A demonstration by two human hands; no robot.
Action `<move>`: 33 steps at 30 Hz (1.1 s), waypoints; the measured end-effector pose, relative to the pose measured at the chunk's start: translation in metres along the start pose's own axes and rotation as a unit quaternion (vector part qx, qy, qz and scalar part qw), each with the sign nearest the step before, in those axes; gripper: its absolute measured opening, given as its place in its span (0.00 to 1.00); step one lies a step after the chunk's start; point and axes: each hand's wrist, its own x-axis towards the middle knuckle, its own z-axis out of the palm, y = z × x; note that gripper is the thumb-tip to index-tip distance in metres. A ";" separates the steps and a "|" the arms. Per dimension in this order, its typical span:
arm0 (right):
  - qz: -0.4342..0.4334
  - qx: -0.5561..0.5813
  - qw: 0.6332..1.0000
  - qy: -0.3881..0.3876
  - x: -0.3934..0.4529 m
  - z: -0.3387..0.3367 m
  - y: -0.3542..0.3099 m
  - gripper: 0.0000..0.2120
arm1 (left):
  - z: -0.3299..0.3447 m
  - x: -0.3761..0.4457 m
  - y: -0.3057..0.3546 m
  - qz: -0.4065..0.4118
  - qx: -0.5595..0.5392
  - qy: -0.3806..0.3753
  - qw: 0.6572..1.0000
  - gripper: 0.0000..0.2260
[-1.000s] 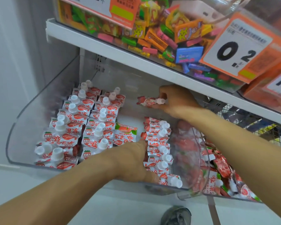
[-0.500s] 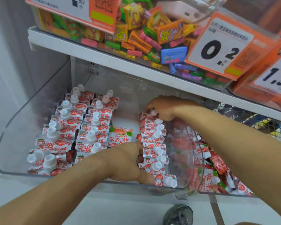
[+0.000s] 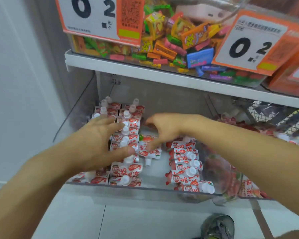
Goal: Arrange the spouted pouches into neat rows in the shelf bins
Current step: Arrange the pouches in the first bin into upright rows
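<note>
Over the clear shelf bin [image 3: 86,107], both hands have shifted within the last second: the right hand [image 3: 164,128], which was setting a pouch onto the far end of the right-hand row [image 3: 185,164], has come away empty and swung left, fingers loosely curled above the loose pouch [image 3: 149,150] lying crooked in the middle gap. Its grip is blurred, so contact probably has not begun. The left hand [image 3: 100,140] lies spread and flat across the left rows [image 3: 126,133]. That stray looks next to be straightened.
</note>
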 end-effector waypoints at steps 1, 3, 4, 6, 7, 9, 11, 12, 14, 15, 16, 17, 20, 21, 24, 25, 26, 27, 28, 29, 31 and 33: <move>0.018 -0.015 1.000 -0.013 0.003 0.005 -0.002 0.38 | 0.001 -0.002 -0.005 -0.001 -0.019 -0.024 1.000 0.42; 0.049 -0.048 0.997 -0.044 0.003 0.012 -0.005 0.40 | 0.003 -0.005 -0.009 0.008 -0.044 -0.026 0.999 0.47; 0.054 -0.058 0.995 -0.052 0.001 0.013 -0.007 0.38 | 0.004 -0.006 -0.010 0.010 -0.049 -0.020 0.999 0.48; 0.050 -0.050 0.997 -0.037 -0.006 0.011 -0.011 0.30 | 0.007 -0.006 -0.012 0.016 -0.052 -0.009 0.998 0.46; 0.044 -0.045 0.998 -0.011 -0.012 0.007 -0.011 0.26 | 0.008 -0.006 -0.012 0.018 -0.049 -0.003 0.999 0.42; 0.028 -0.075 0.995 0.057 -0.027 -0.001 -0.009 0.22 | 0.008 -0.006 -0.012 0.017 -0.044 0.024 0.999 0.36; 0.028 -0.111 0.987 0.115 -0.045 -0.007 -0.004 0.19 | 0.006 -0.004 -0.008 0.028 -0.048 0.088 0.995 0.32; 0.034 -0.095 0.984 0.145 -0.056 -0.008 -0.003 0.17 | 0.006 -0.004 -0.003 0.044 -0.061 0.129 0.989 0.31; 0.042 0.015 0.975 0.217 -0.078 -0.006 -0.003 0.14 | 0.008 -0.001 0.014 0.078 -0.109 0.182 0.974 0.29; 0.042 0.086 0.963 0.252 -0.089 -0.002 -0.005 0.14 | 0.010 0.002 0.025 0.088 -0.144 0.189 0.967 0.29; 0.046 0.149 0.947 0.281 -0.098 0.002 -0.010 0.15 | 0.014 0.004 0.035 0.092 -0.186 0.187 0.960 0.31; 0.048 0.202 0.930 0.304 -0.106 0.008 -0.015 0.15 | 0.017 0.007 0.045 0.093 -0.240 0.180 0.950 0.33; 0.053 0.348 0.878 0.324 -0.117 0.027 -0.023 0.17 | 0.022 0.015 0.067 0.067 -0.396 0.147 0.904 0.35; 0.054 0.353 0.876 0.324 -0.120 0.030 -0.023 0.16 | 0.024 0.020 0.071 0.061 -0.417 0.141 0.896 0.31; 0.060 0.113 0.931 0.341 -0.133 0.034 -0.004 0.19 | 0.026 0.031 0.079 0.079 -0.353 0.163 0.918 0.10; 0.066 0.035 0.926 0.369 -0.139 0.035 0.004 0.20 | 0.027 0.035 0.079 0.075 -0.311 0.179 0.930 0.07; 0.080 -0.004 0.915 0.396 -0.145 0.036 0.014 0.21 | 0.027 0.039 0.078 0.065 -0.271 0.195 0.940 0.07; 0.099 -0.009 0.905 0.414 -0.152 0.038 0.022 0.23 | 0.028 0.044 0.076 0.054 -0.246 0.208 0.945 0.07; 0.118 0.008 0.901 0.418 -0.157 0.040 0.029 0.26 | 0.028 0.049 0.075 0.044 -0.233 0.223 0.946 0.07; 0.130 0.037 0.901 0.413 -0.160 0.042 0.034 0.28 | 0.027 0.055 0.074 0.031 -0.228 0.238 0.943 0.08; 0.135 0.089 0.897 0.412 -0.157 0.045 0.042 0.27 | 0.025 0.070 0.078 0.012 -0.226 0.269 0.936 0.09; 0.134 0.109 0.886 0.431 -0.150 0.048 0.044 0.23 | 0.023 0.091 0.087 0.013 -0.209 0.290 0.934 0.09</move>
